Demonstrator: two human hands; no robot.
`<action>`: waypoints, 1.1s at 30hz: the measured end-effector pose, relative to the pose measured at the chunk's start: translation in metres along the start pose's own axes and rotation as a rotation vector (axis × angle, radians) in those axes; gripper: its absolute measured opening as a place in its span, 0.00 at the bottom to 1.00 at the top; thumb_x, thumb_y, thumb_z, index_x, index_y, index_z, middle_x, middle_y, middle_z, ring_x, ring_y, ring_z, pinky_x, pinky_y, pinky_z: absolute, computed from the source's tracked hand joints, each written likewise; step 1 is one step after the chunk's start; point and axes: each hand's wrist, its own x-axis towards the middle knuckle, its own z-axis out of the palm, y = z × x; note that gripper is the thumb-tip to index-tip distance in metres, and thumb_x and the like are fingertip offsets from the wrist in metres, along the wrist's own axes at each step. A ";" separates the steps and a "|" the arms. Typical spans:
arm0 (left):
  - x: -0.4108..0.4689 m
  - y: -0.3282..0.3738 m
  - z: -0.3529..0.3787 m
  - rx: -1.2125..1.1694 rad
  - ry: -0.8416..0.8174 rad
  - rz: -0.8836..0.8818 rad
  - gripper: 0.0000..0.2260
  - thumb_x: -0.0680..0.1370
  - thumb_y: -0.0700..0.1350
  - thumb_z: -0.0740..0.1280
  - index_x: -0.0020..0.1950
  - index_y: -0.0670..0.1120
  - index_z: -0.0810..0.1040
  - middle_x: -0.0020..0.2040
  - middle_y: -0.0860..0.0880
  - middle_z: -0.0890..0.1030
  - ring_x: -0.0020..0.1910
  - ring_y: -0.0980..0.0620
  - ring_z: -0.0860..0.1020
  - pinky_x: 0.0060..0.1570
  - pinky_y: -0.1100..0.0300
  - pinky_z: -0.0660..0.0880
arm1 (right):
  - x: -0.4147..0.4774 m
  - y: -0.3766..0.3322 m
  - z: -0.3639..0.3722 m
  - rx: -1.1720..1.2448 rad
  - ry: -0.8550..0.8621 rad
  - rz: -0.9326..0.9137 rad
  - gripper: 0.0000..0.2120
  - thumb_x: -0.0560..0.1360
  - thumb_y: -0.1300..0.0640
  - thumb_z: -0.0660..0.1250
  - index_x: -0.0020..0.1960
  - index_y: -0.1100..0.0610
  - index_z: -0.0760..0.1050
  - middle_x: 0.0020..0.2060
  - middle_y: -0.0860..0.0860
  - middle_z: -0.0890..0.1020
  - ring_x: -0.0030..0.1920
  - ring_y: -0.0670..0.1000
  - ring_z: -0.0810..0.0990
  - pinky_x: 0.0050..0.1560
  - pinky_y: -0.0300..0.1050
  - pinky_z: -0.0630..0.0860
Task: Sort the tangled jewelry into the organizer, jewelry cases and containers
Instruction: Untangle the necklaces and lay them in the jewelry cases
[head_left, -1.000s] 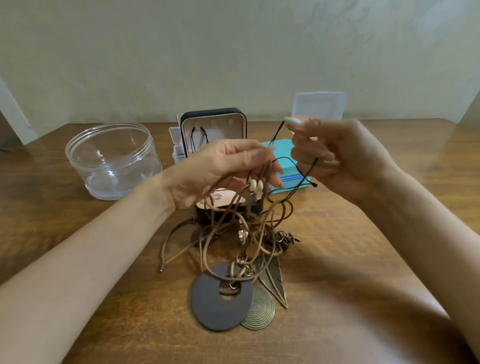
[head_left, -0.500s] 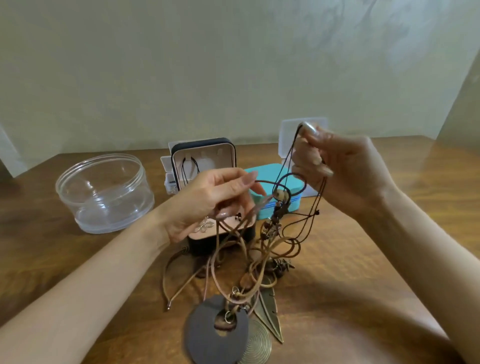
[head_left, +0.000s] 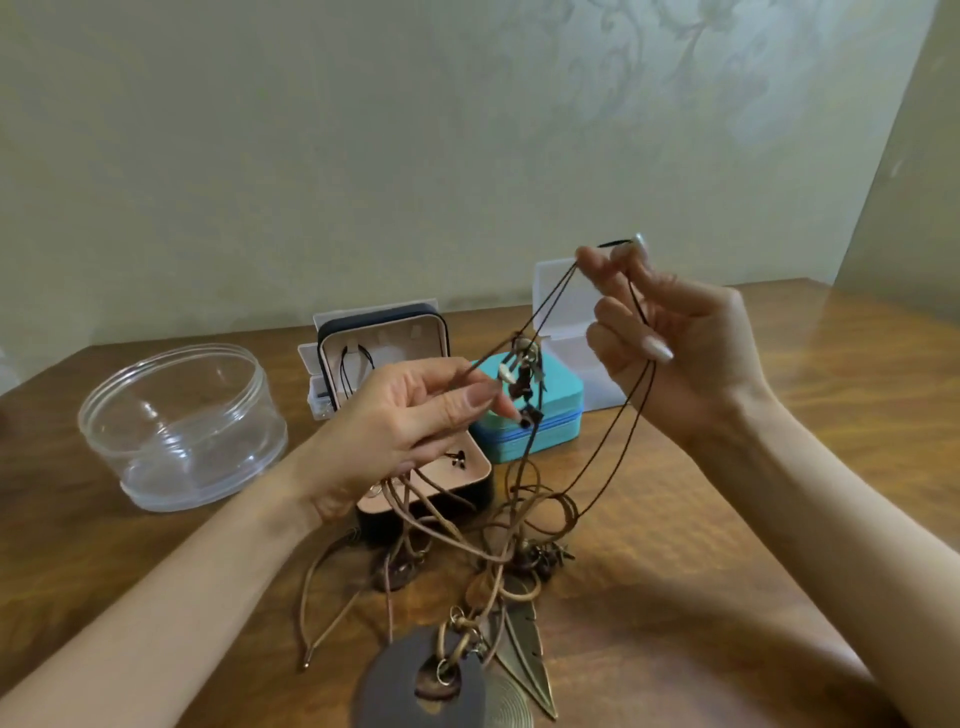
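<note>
A tangle of brown cord necklaces (head_left: 498, 540) lies on the wooden table, with a dark disc pendant (head_left: 415, 686) and a brass leaf pendant (head_left: 524, 644) at its near end. My right hand (head_left: 670, 338) pinches a thin dark cord (head_left: 550, 301) and lifts it high. Small beads and charms (head_left: 522, 374) hang on that cord. My left hand (head_left: 410, 421) holds the tan cords and pinches the dark cord just below the charms. Behind my left hand an open black jewelry case (head_left: 379, 353) stands with a pink lining.
A clear round container (head_left: 182, 421) stands at the left. A teal zip case (head_left: 556, 410) sits behind the tangle, with a clear plastic box (head_left: 566, 332), lid up, beyond it. A wall rises right behind the table.
My right hand has pulled the dark cord up and to the right, drawing the charms out of the tangle. My left hand has stayed low on the cords. The view has tilted up.
</note>
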 end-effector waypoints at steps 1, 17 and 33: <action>0.001 -0.001 0.000 -0.018 0.010 0.000 0.10 0.76 0.46 0.59 0.46 0.41 0.76 0.22 0.51 0.72 0.18 0.61 0.61 0.19 0.71 0.57 | 0.000 0.000 -0.001 0.065 -0.016 -0.002 0.05 0.73 0.59 0.59 0.39 0.56 0.71 0.40 0.50 0.83 0.19 0.41 0.62 0.24 0.31 0.60; 0.003 -0.004 -0.001 -0.180 -0.036 -0.229 0.10 0.73 0.47 0.67 0.49 0.43 0.76 0.36 0.45 0.81 0.23 0.58 0.64 0.21 0.71 0.59 | -0.004 0.001 0.007 -0.333 -0.215 0.163 0.04 0.67 0.58 0.65 0.36 0.57 0.71 0.28 0.51 0.76 0.34 0.50 0.74 0.39 0.39 0.75; 0.005 -0.008 0.000 -0.135 0.054 -0.326 0.10 0.66 0.46 0.70 0.44 0.43 0.77 0.31 0.52 0.78 0.23 0.60 0.63 0.20 0.72 0.59 | 0.001 0.003 0.004 -0.415 -0.137 0.148 0.03 0.70 0.59 0.62 0.41 0.58 0.70 0.47 0.55 0.83 0.33 0.47 0.77 0.35 0.36 0.75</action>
